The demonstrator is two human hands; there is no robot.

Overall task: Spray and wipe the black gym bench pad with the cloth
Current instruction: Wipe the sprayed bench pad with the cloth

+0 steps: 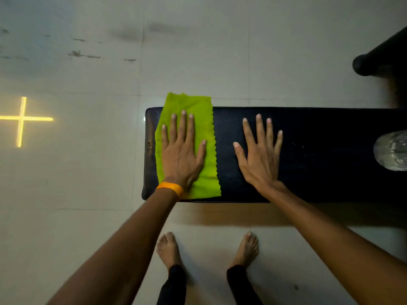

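The black gym bench pad (pixel 319 168) runs from the middle of the view to the right edge. A bright green cloth (pixel 204 119) lies spread over the pad's left end, its far edge hanging past the pad. My left hand (pixel 182 150) presses flat on the cloth with fingers spread; an orange band circles that wrist. My right hand (pixel 259 155) rests flat on the bare pad just right of the cloth, fingers apart and holding nothing. A clear plastic bottle (pixel 392 150) lies on the pad at the right edge, partly cut off.
Pale floor tiles (pixel 88 172) surround the bench. My bare feet (pixel 207 249) stand on the floor close to the pad's near edge. A dark object (pixel 381 60) sits at the upper right. A yellow cross of light (pixel 22 119) shows on the floor at left.
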